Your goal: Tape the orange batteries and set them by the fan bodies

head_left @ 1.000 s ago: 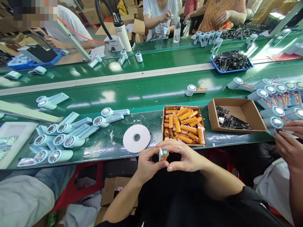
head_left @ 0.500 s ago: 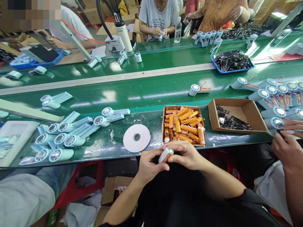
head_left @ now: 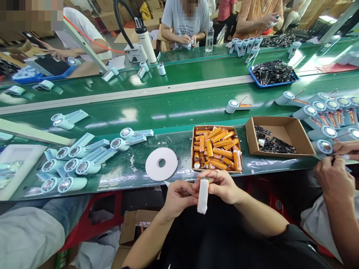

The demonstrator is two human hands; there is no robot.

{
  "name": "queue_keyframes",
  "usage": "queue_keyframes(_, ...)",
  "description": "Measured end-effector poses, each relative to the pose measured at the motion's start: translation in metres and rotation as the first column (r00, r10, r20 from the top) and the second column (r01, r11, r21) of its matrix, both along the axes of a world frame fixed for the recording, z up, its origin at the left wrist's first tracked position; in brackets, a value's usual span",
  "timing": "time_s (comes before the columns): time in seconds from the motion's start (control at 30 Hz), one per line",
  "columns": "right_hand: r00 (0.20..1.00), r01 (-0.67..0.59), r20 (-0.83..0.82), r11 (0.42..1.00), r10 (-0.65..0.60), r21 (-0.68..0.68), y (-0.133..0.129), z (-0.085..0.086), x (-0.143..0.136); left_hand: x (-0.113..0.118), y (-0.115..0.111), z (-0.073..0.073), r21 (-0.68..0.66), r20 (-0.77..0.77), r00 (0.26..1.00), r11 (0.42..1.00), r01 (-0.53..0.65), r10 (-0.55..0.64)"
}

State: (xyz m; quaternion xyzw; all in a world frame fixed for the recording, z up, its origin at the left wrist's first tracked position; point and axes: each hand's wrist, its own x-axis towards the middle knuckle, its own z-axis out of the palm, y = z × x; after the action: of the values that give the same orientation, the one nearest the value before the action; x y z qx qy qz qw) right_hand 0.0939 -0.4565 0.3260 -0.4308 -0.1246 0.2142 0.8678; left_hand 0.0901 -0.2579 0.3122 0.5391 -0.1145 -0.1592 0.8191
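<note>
An orange battery with a white strip along its side [head_left: 203,196] is held upright between my hands, its strip facing me. My right hand [head_left: 223,185] pinches its upper right side, with a thin red wire by the fingers. My left hand [head_left: 181,196] has its fingers closed at the battery's left side; whether they grip the battery or its strip's edge is hard to tell. Just beyond my hands stands a carton of orange batteries [head_left: 217,149]. A white tape roll [head_left: 162,163] lies flat on the green bench [head_left: 134,164] to the left.
Light-blue fan housings [head_left: 84,166] stand grouped at the left. A carton of black circuit boards [head_left: 280,136] is right of the batteries. At the far right a co-worker's hands [head_left: 335,175] work close by. A blue tray [head_left: 275,73] sits across the line.
The battery has been turned so its white strip faces me, and it hangs lower. My left hand's fingers have closed in beside it. The co-worker's hand at right has shifted slightly left.
</note>
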Motion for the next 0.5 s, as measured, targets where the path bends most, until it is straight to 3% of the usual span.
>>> queue_keyframes(0.13, 0.998, -0.045, 0.031, 0.998, 0.046, -0.041, -0.0031, -0.0032, 0.0017, -0.0003, 0.0009, 0.0027, -0.032, 0.020, 0.998, 0.998, 0.061, -0.060)
queue_keyframes(0.27, 0.979, -0.040, 0.191, 0.991, 0.064, -0.126, -0.0064, -0.0039, 0.0065, -0.0007, 0.0029, 0.0047, -0.026, 0.030, 0.995, 0.995, 0.094, -0.093)
queue_keyframes(0.5, 0.965, 0.004, 0.258, 0.985, 0.041, -0.170, -0.0049, -0.0073, 0.0066, -0.0040, 0.0010, 0.0009, 0.025, 0.068, 0.997, 0.999, 0.046, -0.047)
